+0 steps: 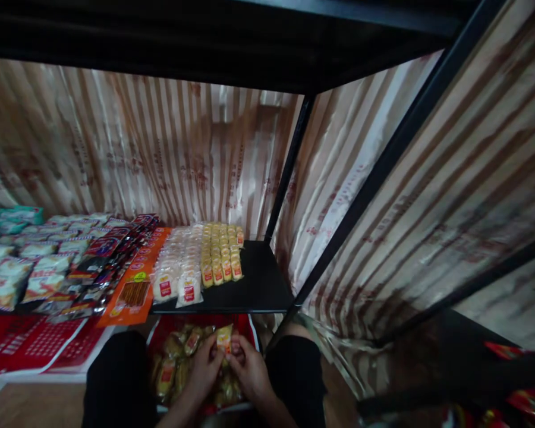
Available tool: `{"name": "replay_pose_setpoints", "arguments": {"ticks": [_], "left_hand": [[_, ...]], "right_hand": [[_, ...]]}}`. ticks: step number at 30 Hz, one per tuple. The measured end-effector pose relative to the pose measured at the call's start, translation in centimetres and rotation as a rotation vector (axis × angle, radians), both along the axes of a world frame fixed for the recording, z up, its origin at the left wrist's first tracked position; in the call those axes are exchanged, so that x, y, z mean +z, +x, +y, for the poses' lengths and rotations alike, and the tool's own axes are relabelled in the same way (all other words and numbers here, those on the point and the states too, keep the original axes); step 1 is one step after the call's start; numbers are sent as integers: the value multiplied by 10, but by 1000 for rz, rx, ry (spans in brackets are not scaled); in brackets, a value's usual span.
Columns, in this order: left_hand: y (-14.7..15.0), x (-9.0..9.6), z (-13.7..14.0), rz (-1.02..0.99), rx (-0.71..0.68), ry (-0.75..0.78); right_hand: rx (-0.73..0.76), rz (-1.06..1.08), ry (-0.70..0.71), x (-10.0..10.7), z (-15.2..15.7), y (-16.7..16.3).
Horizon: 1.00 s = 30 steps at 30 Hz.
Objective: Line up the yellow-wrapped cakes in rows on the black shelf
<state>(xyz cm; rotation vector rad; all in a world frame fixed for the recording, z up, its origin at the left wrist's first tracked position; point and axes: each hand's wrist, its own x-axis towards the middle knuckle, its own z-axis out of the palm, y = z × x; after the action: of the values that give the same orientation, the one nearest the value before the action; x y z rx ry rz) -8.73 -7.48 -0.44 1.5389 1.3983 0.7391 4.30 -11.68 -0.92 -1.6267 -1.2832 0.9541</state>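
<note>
Yellow wrapping is seen on the small packet, which is pinched between the fingertips of the left hand and the right hand. Both hands are closed narrowly on it, with its orange label left showing between them. The packet is held over the red basket, in which wrapped packets are heaped loosely. The basket is placed between the knees, just below the front edge of the black shelf. On that shelf, yellow packets are lined up in close rows, beside rows of pale packets.

For good handling, only a light pinch should be applied at the edges, since soft contents would likely be dented and thin film creased by a firm squeeze. The label is best turned squarely by the fingertips, with the thumbs kept off it so that its direction can be checked in the dim light. The knuckles should be kept clear of the shelf's edge. Whether the wrapper is sealed cannot be told
</note>
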Motion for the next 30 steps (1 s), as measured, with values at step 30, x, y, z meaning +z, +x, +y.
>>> {"name": "replay_pose_setpoints", "arguments": {"ticks": [30], "left_hand": [[110, 63, 61, -74, -115, 264]], "right_hand": [[-388, 267, 278, 36, 104, 93]]}}
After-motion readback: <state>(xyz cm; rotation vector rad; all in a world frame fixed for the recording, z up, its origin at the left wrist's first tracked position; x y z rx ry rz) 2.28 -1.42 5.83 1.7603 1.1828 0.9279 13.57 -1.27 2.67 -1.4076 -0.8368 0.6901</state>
